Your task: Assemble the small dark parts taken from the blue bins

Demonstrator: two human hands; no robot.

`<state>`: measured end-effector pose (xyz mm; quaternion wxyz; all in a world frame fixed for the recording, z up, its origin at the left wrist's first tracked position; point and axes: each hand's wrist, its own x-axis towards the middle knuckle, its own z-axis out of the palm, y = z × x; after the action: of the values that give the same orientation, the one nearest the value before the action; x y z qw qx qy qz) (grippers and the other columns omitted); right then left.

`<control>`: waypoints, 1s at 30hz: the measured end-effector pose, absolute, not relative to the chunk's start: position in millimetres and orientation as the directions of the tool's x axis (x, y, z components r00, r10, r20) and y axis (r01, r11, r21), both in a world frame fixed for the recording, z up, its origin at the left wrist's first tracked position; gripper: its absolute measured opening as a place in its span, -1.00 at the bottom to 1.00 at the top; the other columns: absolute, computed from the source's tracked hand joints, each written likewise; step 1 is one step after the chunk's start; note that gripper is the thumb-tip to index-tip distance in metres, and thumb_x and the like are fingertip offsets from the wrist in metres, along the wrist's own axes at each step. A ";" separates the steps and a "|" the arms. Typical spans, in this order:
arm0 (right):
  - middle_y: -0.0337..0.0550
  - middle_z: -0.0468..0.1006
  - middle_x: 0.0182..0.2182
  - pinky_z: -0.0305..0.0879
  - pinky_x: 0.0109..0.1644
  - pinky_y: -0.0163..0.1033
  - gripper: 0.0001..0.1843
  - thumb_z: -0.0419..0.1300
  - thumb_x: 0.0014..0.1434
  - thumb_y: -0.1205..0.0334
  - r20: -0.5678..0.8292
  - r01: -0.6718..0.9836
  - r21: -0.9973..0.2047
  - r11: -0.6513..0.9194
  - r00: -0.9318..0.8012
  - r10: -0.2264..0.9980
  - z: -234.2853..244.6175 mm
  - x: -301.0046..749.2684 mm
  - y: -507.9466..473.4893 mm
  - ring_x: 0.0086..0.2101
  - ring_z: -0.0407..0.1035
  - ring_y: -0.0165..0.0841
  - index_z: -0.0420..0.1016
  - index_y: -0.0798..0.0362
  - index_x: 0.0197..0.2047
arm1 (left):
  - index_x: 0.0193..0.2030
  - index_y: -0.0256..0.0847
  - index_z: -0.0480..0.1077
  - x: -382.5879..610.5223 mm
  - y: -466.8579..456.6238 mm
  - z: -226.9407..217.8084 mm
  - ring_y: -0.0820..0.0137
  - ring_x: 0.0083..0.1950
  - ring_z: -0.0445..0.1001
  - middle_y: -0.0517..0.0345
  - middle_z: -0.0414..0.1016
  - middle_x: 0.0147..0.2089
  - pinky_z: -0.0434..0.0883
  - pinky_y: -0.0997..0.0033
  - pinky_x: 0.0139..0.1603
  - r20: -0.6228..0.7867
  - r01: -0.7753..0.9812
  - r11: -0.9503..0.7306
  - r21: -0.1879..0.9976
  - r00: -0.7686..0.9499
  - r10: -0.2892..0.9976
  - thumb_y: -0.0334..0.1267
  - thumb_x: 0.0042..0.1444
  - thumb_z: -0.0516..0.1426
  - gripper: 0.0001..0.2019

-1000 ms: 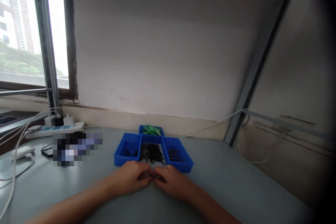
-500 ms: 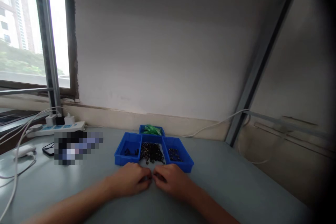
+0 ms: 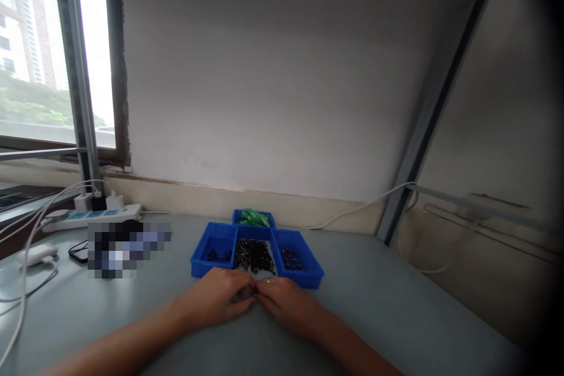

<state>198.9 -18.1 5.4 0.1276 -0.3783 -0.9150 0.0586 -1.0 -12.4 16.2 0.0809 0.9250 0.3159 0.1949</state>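
- Your fingertips point(image 3: 252, 292) meet in a tight cluster. Whatever lies between them is too small and blurred to make out.
- Both hands curl inward, left hand point(image 3: 218, 299) and right hand point(image 3: 288, 304), fingers bent and touching. I cannot tell whether they pinch anything.
- A pixelated patch point(image 3: 127, 245) covers something to your left on the table point(image 3: 396, 317).
- Your forearms are cut off at the bottom edge.
- The heap of dark small parts point(image 3: 253, 252) fills the middle blue tray point(image 3: 254, 234), just beyond your fingertips. Your knuckles hide that tray's front wall.
- The left tray point(image 3: 198, 264) and right tray point(image 3: 314, 276) flank it, each with a few dark pieces. A back tray point(image 3: 238, 215) holds green pieces.
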 end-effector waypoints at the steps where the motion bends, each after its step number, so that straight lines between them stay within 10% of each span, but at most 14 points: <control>1: -0.17 0.51 -0.36 0.19 -0.30 -0.38 -0.76 -0.06 0.29 0.31 0.189 0.674 -0.218 0.706 -0.680 0.708 5.5 199.3 -17.7 -0.35 0.40 -0.39 0.42 0.10 -0.28 | -0.26 -0.18 0.37 -0.9 -12.3 15.8 0.43 -0.35 0.42 0.24 0.46 -0.34 0.23 0.54 -0.38 0.320 0.548 -0.787 0.282 0.720 0.616 -0.25 0.16 0.07 -0.91; 30: -0.21 0.52 -0.44 0.13 -0.38 -0.37 -0.81 0.03 0.19 0.27 0.158 0.699 -0.044 0.714 -0.701 0.696 17.2 200.0 -23.9 -0.41 0.39 -0.38 0.44 0.06 -0.36 | -0.33 -0.18 0.39 0.3 -15.6 18.5 0.28 -0.34 0.50 0.13 0.52 -0.38 0.33 0.47 -0.39 0.161 0.657 -0.747 0.107 0.730 0.665 -0.32 0.03 0.04 -0.88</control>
<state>200.0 -23.9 17.2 0.0817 -0.3780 -0.9222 -0.0095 0.3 -15.6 18.5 0.0214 0.9297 0.3553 0.0947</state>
